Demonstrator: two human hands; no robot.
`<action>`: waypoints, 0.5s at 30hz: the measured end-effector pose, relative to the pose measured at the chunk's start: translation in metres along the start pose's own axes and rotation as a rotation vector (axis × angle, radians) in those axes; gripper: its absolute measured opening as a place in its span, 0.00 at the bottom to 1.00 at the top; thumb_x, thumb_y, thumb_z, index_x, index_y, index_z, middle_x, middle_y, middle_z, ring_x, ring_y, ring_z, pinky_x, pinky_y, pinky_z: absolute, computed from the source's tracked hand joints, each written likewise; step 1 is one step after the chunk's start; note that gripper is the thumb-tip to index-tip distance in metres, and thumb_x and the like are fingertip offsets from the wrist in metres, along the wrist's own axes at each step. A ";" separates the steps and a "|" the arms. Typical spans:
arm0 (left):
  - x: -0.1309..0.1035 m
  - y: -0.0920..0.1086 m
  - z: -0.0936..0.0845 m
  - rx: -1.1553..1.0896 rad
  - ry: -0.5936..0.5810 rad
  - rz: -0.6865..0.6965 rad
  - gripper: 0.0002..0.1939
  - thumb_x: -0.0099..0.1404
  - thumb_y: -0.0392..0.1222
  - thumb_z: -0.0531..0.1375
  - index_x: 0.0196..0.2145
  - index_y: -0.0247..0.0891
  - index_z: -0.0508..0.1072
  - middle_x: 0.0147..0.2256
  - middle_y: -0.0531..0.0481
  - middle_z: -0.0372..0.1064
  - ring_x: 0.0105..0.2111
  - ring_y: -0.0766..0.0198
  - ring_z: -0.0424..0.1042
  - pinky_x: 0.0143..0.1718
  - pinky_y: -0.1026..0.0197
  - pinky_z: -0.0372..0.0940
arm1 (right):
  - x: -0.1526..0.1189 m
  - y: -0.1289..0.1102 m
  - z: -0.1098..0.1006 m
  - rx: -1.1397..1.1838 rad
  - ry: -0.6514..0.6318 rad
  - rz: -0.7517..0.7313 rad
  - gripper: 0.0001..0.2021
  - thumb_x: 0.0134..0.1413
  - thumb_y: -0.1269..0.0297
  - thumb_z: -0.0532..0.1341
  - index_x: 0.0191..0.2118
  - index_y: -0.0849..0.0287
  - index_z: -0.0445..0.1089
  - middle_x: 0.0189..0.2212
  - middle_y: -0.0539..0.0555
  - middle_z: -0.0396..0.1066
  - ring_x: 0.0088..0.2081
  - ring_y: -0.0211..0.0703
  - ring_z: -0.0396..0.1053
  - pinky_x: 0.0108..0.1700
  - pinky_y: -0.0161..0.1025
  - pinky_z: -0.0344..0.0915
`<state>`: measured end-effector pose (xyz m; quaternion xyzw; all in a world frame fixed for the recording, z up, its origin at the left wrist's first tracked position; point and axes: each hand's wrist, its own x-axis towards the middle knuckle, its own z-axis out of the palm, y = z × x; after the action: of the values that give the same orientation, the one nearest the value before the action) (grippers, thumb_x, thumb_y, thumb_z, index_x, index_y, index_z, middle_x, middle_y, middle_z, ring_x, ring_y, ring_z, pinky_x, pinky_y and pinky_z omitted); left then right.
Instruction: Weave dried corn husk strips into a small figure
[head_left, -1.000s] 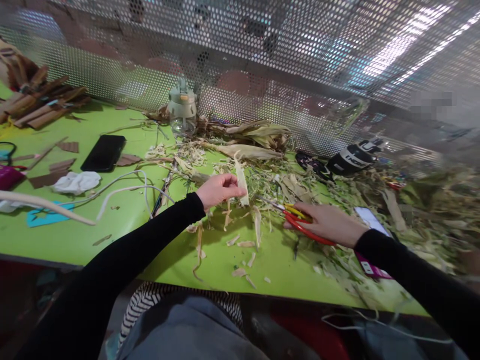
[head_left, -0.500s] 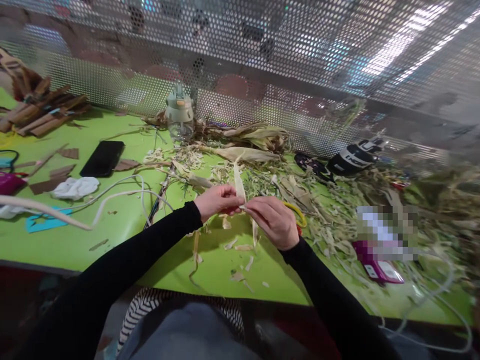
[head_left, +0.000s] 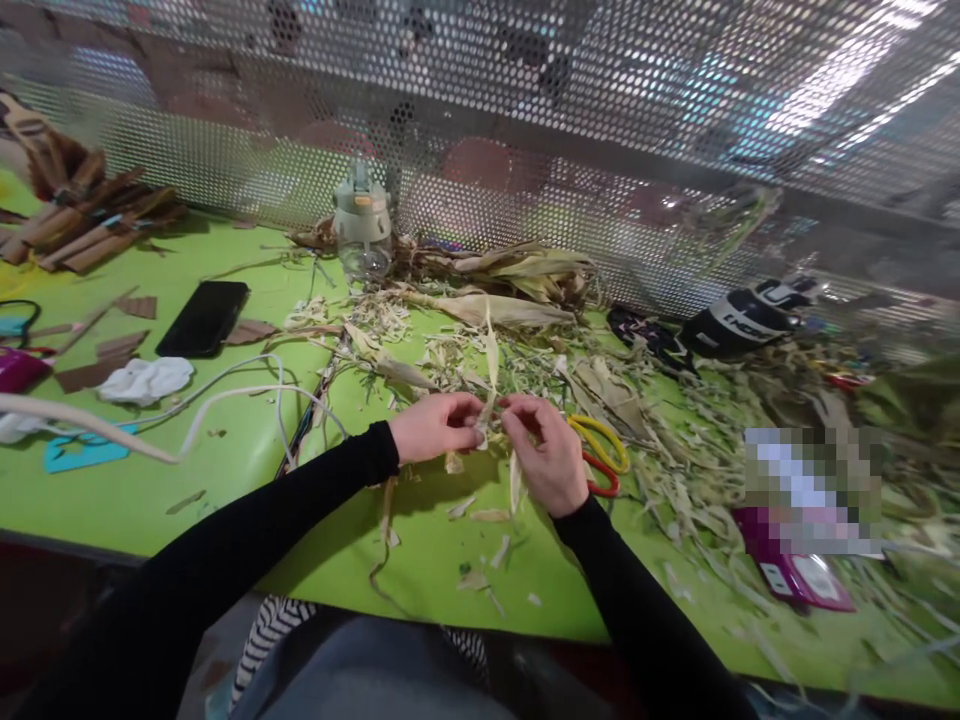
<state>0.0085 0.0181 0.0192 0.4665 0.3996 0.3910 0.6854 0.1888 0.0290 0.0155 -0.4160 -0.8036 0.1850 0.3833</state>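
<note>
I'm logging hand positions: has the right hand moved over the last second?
Yes. Judged against the black bottle, the right hand has moved left, now close beside the left hand.

Scraps [head_left: 450, 355] are strewn over a table [head_left: 225, 505] backed by a screen [head_left: 262, 170]. A jug [head_left: 364, 222] is set toward the rear, left of piled husks [head_left: 517, 270]. A phone [head_left: 202, 318] is placed farther left, with sticks [head_left: 112, 228] stacked behind it and a tissue [head_left: 146, 380] in front. Scissors [head_left: 616, 452] are laid just right of the right hand [head_left: 546, 452]; beyond, near the screen, a bottle [head_left: 739, 322] is seen.
</note>
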 end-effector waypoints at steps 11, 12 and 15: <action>-0.002 0.002 -0.001 -0.123 0.115 -0.002 0.12 0.53 0.43 0.66 0.33 0.33 0.72 0.27 0.52 0.69 0.26 0.72 0.68 0.31 0.67 0.65 | -0.001 -0.001 -0.004 0.033 -0.005 -0.083 0.05 0.57 0.61 0.59 0.35 0.55 0.70 0.37 0.55 0.72 0.40 0.45 0.71 0.40 0.45 0.72; -0.002 0.002 -0.001 -0.115 0.117 0.000 0.13 0.53 0.45 0.66 0.33 0.33 0.73 0.27 0.52 0.69 0.26 0.72 0.68 0.31 0.67 0.64 | -0.001 -0.001 -0.004 0.017 -0.006 -0.097 0.05 0.57 0.61 0.59 0.35 0.55 0.70 0.37 0.55 0.73 0.41 0.46 0.71 0.41 0.46 0.71; -0.003 0.001 -0.001 -0.084 0.142 0.022 0.14 0.54 0.48 0.65 0.33 0.34 0.74 0.27 0.52 0.69 0.27 0.71 0.68 0.29 0.68 0.64 | -0.003 0.000 -0.004 0.020 -0.051 -0.107 0.06 0.57 0.59 0.59 0.36 0.55 0.70 0.37 0.56 0.73 0.42 0.47 0.70 0.41 0.46 0.71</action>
<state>0.0063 0.0163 0.0207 0.4129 0.4253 0.4471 0.6698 0.1928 0.0268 0.0171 -0.3638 -0.8323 0.1829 0.3762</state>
